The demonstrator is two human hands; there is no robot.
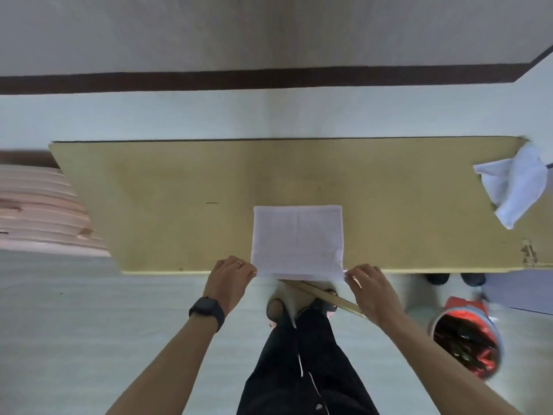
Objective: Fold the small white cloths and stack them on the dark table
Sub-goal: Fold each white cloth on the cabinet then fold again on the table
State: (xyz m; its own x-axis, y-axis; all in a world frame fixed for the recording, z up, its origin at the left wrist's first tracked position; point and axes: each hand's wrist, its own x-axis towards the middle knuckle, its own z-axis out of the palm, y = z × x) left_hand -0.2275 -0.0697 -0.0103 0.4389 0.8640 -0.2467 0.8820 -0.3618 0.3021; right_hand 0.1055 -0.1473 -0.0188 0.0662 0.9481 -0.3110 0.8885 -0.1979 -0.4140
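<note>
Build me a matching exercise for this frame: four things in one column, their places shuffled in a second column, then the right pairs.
Things
1. flat white cloth
2. crumpled white cloth
3. red bucket
4. black watch

Places
A. on the floor, to the person's right
B. on the left wrist
C. at the right end of the table
D. at the table's near edge, near corners pinched by the left hand and right hand

Pairs: 1-D, 2-C, 3-A, 4-B
</note>
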